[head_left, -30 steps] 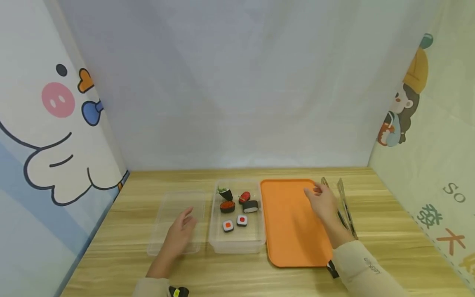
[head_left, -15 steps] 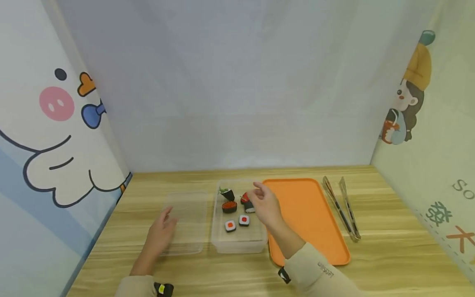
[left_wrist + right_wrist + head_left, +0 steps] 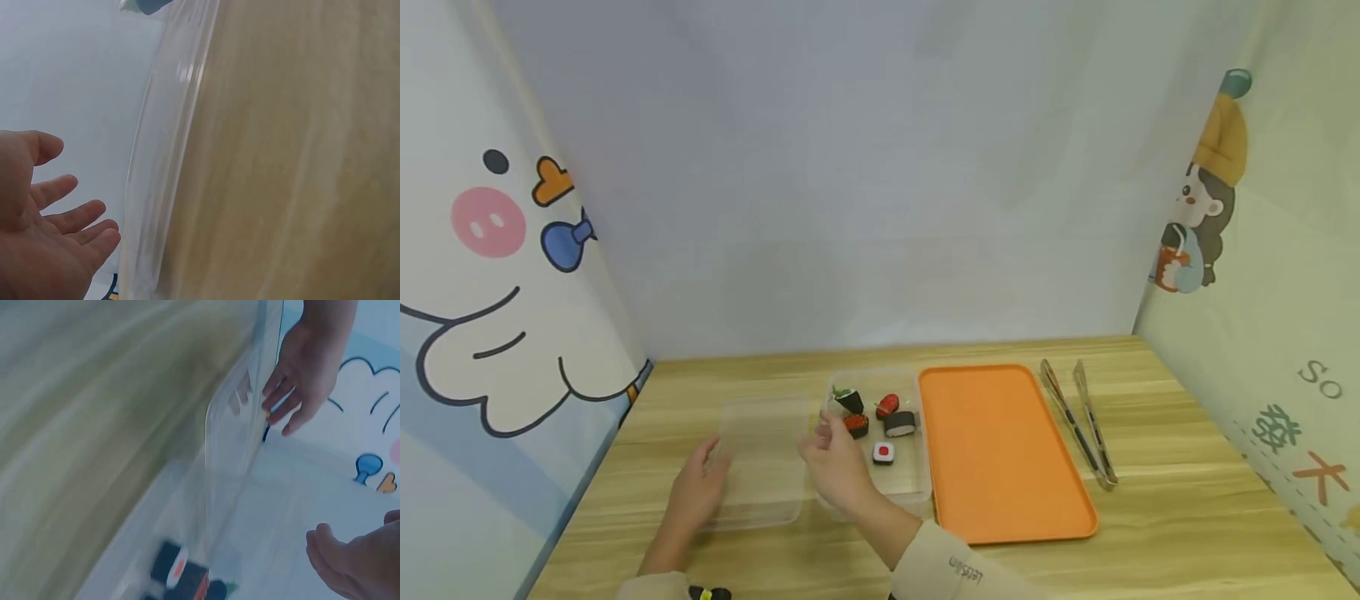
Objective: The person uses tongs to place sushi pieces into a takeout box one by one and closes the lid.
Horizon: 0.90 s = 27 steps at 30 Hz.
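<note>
A clear plastic lid [image 3: 760, 467] lies flat on the table. My left hand [image 3: 698, 483] hovers at its left edge, fingers loosely spread and holding nothing, as the left wrist view also shows. My right hand [image 3: 838, 467], likewise holding nothing, is above the left side of a clear plastic box [image 3: 902, 492], near the lid's right edge. Toy sushi sits in the box: a hand roll [image 3: 850, 401], a red-roe piece [image 3: 856, 426], a red-topped piece [image 3: 887, 406], a black roll [image 3: 900, 424] and a square roll [image 3: 883, 452]. An orange-centred roll [image 3: 177, 567] is hidden behind my right hand in the head view.
Right of the box lies an orange tray [image 3: 1007, 458]. Metal tongs [image 3: 1084, 429] with dark grips rest beyond it. A pale curtain [image 3: 850, 208] hangs behind the table [image 3: 1165, 517], with printed cloths on both sides.
My right hand has travelled left, from the orange tray across the box to the lid's right side. My left hand has shifted left to the lid's left edge. The view has also moved slightly.
</note>
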Motion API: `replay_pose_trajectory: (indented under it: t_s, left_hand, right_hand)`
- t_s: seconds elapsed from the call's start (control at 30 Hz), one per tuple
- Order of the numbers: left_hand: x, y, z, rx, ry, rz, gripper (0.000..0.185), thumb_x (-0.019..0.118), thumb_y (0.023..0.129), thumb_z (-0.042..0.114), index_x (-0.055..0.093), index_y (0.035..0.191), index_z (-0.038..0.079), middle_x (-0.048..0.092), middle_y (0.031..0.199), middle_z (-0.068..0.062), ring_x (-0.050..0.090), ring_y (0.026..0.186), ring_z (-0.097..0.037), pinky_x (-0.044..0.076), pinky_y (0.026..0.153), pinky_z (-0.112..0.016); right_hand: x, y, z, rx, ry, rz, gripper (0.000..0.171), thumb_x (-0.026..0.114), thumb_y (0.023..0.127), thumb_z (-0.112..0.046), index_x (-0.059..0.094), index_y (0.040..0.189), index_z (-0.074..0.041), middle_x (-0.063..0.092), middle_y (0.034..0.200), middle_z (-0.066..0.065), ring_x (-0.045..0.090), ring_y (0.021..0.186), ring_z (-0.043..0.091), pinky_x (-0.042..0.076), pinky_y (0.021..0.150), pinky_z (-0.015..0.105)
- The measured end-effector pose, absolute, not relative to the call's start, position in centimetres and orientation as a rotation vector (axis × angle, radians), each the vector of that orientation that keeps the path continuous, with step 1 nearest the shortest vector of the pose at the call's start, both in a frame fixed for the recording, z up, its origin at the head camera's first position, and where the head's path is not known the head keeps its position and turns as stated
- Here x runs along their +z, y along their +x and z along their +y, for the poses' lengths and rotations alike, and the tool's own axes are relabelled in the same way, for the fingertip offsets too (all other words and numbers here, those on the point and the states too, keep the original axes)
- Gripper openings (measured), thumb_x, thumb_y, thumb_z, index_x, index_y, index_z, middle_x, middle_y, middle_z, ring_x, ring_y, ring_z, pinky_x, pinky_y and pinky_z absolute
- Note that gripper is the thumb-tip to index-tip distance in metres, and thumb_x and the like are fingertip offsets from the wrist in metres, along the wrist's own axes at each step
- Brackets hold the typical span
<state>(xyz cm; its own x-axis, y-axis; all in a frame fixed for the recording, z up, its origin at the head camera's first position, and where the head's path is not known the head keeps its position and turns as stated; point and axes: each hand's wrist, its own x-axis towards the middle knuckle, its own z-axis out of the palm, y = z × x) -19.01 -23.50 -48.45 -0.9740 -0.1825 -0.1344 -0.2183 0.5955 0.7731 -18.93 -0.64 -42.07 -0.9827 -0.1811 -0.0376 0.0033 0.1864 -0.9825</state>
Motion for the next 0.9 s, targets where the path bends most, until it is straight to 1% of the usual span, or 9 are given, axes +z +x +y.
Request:
replay_pose_trajectory:
  t_s: [0.1,0.2,0.33,0.5,0.63,0.77,0.83,0.9]
  left_hand:
    - [-48.6,-18.7,-24.0,1.343,-0.370,2.758,0.055,0.038,0.105,0.026,0.024,0.150,-0.003,0.026,0.148,-0.034,0.027,0.133,-0.052,0.023,0.107,-0.063]
    - [-48.6,-18.5,-24.2,1.352,-0.378,2.753,0.056,0.038,0.105,0.026,0.023,0.150,-0.004,0.028,0.147,-0.034,0.028,0.133,-0.051,0.024,0.107,-0.063]
    - [-48.7,-18.5,-24.3,1.393,-0.367,2.742,0.057,0.039,0.105,0.026,0.023,0.150,-0.005,0.034,0.144,-0.034,0.034,0.130,-0.050,0.028,0.105,-0.062]
    - [-48.8,-18.4,-24.3,1.446,-0.369,2.700,0.057,0.039,0.105,0.026,0.023,0.150,-0.004,0.034,0.145,-0.033,0.036,0.129,-0.049,0.030,0.104,-0.061]
    - [-48.9,-18.3,-24.5,1.440,-0.391,2.693,0.057,0.039,0.105,0.028,0.023,0.151,-0.002,0.032,0.146,-0.033,0.035,0.130,-0.048,0.030,0.105,-0.061]
    - [-49.0,-18.4,-24.6,1.428,-0.396,2.701,0.057,0.040,0.105,0.028,0.024,0.150,-0.003,0.031,0.147,-0.033,0.035,0.130,-0.048,0.030,0.104,-0.060]
    - [-49.1,-18.4,-24.7,1.414,-0.398,2.707,0.056,0.040,0.105,0.028,0.025,0.150,-0.003,0.031,0.146,-0.033,0.035,0.130,-0.048,0.031,0.104,-0.060]
    - [-49.2,-18.5,-24.8,1.395,-0.399,2.714,0.056,0.040,0.105,0.027,0.025,0.150,-0.003,0.031,0.146,-0.034,0.035,0.130,-0.049,0.031,0.104,-0.060]
  right_hand:
    - [-42.4,-17.8,-2.3,-1.925,-0.174,2.251,0.060,0.062,0.095,-0.024,0.040,0.142,0.006,0.051,0.133,0.025,0.053,0.118,0.039,0.047,0.095,0.049]
    - [-42.7,-16.8,-3.6,-1.942,-0.157,2.203,0.061,0.061,0.095,-0.025,0.039,0.143,0.004,0.049,0.136,0.026,0.050,0.122,0.041,0.044,0.098,0.051]
    - [-43.3,-15.9,-4.7,-1.977,-0.118,2.151,0.063,0.061,0.094,-0.026,0.036,0.145,0.002,0.046,0.138,0.026,0.046,0.125,0.043,0.041,0.100,0.055]
    - [-44.3,-15.4,-5.8,-1.926,-0.071,2.208,0.065,0.061,0.093,-0.029,0.037,0.145,0.001,0.046,0.139,0.025,0.046,0.124,0.042,0.039,0.099,0.059]
    - [-45.6,-15.3,-6.7,-1.942,-0.043,2.248,0.066,0.062,0.092,-0.025,0.035,0.144,0.006,0.044,0.139,0.030,0.043,0.126,0.047,0.036,0.101,0.061]
    - [-46.8,-15.5,-7.5,-1.945,-0.016,2.349,0.064,0.064,0.090,-0.018,0.037,0.140,0.011,0.043,0.137,0.033,0.040,0.127,0.049,0.031,0.105,0.060]
    - [-47.4,-15.8,-7.8,-1.925,-0.003,2.430,0.063,0.066,0.088,-0.016,0.039,0.138,0.011,0.043,0.136,0.032,0.041,0.126,0.049,0.032,0.105,0.058]
    - [-48.0,-16.1,-7.9,-1.860,0.028,2.526,0.062,0.068,0.088,-0.016,0.041,0.137,0.010,0.045,0.135,0.030,0.047,0.121,0.047,0.037,0.101,0.059]
